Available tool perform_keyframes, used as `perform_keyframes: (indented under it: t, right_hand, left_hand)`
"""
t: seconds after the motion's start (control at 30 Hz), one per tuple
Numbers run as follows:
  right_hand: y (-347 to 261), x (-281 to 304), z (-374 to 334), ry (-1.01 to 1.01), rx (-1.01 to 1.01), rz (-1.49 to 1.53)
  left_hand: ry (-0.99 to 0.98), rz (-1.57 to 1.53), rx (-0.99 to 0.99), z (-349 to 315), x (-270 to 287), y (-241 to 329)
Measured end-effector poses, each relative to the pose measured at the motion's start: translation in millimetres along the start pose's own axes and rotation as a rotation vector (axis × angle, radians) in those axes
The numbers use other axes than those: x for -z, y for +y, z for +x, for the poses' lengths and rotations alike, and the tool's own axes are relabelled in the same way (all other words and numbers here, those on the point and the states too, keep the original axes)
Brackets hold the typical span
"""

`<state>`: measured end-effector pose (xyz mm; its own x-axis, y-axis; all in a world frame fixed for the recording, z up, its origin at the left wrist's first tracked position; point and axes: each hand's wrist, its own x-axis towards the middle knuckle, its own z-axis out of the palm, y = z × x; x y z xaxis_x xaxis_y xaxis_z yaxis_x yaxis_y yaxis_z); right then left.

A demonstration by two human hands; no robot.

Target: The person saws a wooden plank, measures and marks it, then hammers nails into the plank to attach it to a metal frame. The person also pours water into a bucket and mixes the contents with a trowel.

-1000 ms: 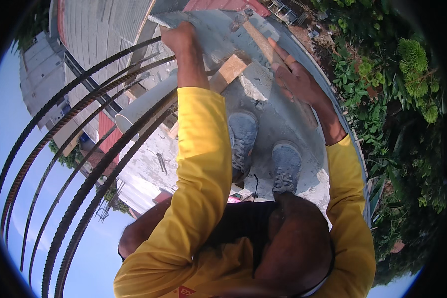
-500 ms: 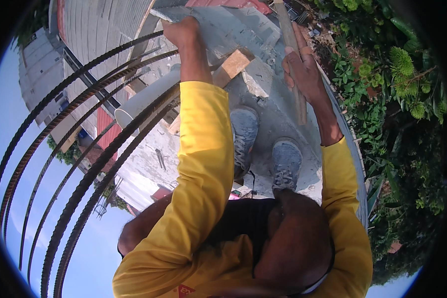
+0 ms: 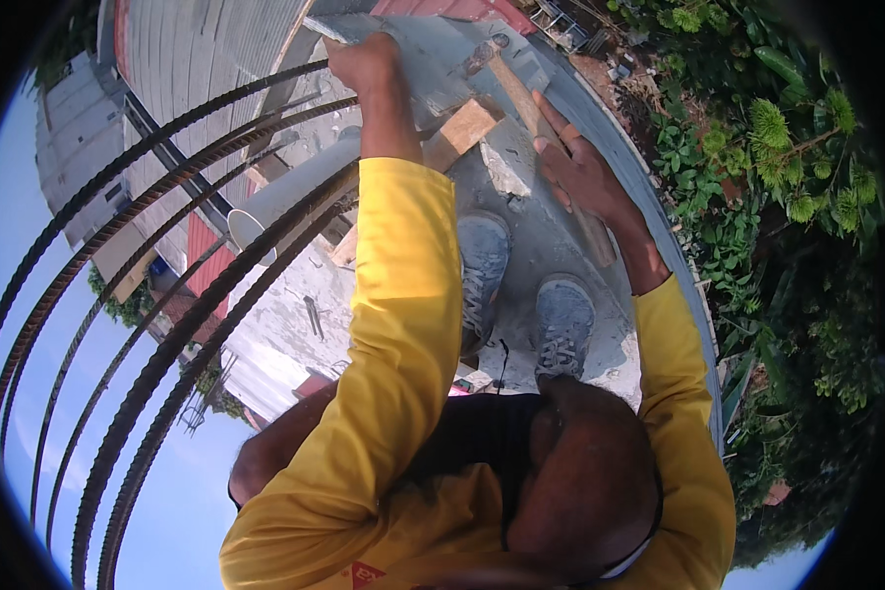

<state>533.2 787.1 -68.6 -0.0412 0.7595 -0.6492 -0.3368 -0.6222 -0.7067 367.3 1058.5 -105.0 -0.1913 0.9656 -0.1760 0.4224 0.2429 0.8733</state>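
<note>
My right hand [image 3: 585,177] is wrapped around the wooden handle of a hammer [image 3: 516,93], with some fingers stretched along it. The hammer's metal head points up and left, above the grey concrete surface [image 3: 560,231]. Farther left, my left hand [image 3: 369,64] is closed beside the edge of a pale slab. The outermost ribbed rebar [image 3: 182,123] runs up to this fist, but what the fingers grip is hidden. Below the left wrist, a wooden block [image 3: 467,128] sticks out over the concrete.
Several long bent rebars [image 3: 138,393] sweep down the left side. A white pipe [image 3: 251,231] lies among them. My two dusty shoes [image 3: 563,320] stand on the concrete. Green plants [image 3: 757,197] grow beyond the right edge, and corrugated roofing [image 3: 206,49] lies at upper left.
The hammer has tilted left and its head has come into view near the top. My right hand has moved slightly left and down. My left hand stays in nearly the same place.
</note>
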Motion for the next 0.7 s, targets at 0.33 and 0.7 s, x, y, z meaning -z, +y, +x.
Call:
perform_keyframes:
  t: [0.33,0.7]
  right_hand:
    - [-2,-5,6,0.021,0.059,0.0]
    - [-7,-3,9,0.055,0.098,-0.02]
  left_hand:
    - [0.011,0.004,0.041,1,0,-3]
    - [0.079,-0.001,-0.115,1,-5,-7]
